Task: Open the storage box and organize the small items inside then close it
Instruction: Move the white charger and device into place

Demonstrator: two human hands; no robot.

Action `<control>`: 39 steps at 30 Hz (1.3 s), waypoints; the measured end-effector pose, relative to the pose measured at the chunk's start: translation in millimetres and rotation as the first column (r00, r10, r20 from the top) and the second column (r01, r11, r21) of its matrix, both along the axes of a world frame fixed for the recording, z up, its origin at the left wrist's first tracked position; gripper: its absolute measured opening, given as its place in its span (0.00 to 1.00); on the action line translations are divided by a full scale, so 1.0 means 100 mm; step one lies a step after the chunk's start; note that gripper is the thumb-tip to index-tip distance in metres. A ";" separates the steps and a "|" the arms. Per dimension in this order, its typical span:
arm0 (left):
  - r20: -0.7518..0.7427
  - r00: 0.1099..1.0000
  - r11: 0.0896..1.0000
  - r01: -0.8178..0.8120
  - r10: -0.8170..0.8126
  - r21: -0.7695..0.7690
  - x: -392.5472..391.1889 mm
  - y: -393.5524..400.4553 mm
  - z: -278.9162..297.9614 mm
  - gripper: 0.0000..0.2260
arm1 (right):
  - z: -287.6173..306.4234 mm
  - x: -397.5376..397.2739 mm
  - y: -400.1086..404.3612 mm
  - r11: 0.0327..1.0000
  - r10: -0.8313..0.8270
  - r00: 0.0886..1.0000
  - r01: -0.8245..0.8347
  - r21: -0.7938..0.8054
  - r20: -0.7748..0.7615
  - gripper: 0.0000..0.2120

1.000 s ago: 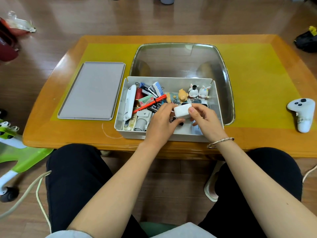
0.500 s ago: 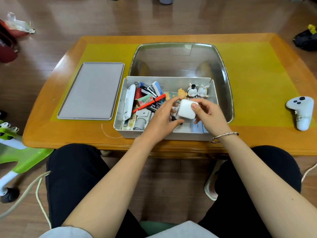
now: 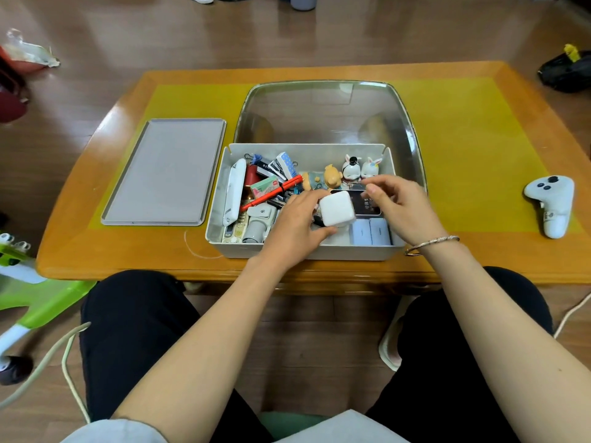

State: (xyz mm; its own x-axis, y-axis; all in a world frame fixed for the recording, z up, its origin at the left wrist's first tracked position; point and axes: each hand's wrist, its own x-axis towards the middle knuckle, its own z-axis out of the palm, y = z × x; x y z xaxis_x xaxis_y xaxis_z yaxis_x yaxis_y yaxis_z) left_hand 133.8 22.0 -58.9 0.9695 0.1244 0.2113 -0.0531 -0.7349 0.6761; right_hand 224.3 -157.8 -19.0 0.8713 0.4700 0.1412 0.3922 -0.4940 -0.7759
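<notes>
The grey storage box (image 3: 307, 251) stands open on the table's near edge, full of small items. My left hand (image 3: 292, 225) grips a white cube (image 3: 337, 210) over the middle of the box. To the right of the cube my right hand (image 3: 404, 209) hovers over a black card (image 3: 367, 204), fingers loosely curled and holding nothing. Two white rabbit figurines (image 3: 361, 167) and an orange figure (image 3: 329, 177) stand at the back wall. A red pen (image 3: 271, 194) and a long white case (image 3: 235, 190) lie in the left half.
The box's grey lid (image 3: 163, 172) lies flat to the left of the box. Behind the box is a clear glass panel (image 3: 319, 113) set in the table. A white controller (image 3: 550, 206) rests at the right. My knees are under the table's near edge.
Both hands held the white cube before. My right hand has let go and shifted right and back; my left hand keeps the cube, turned more upright.
</notes>
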 end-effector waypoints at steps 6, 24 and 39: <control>-0.038 0.997 0.997 0.075 -0.074 0.028 0.14 -0.16 0.10 0.25 | -0.14 0.06 -0.25 0.977 -0.200 0.962 0.209 -0.031 0.188 0.12; -0.395 0.871 0.932 0.352 -0.291 0.091 0.48 -0.41 0.18 0.26 | -0.42 0.06 -0.28 0.963 -0.265 0.962 0.262 0.058 0.064 0.12; -0.365 0.909 0.842 0.349 -0.199 0.412 0.10 -0.64 0.24 0.24 | -0.32 0.16 -0.32 0.979 -0.197 0.972 0.201 0.021 -0.125 0.15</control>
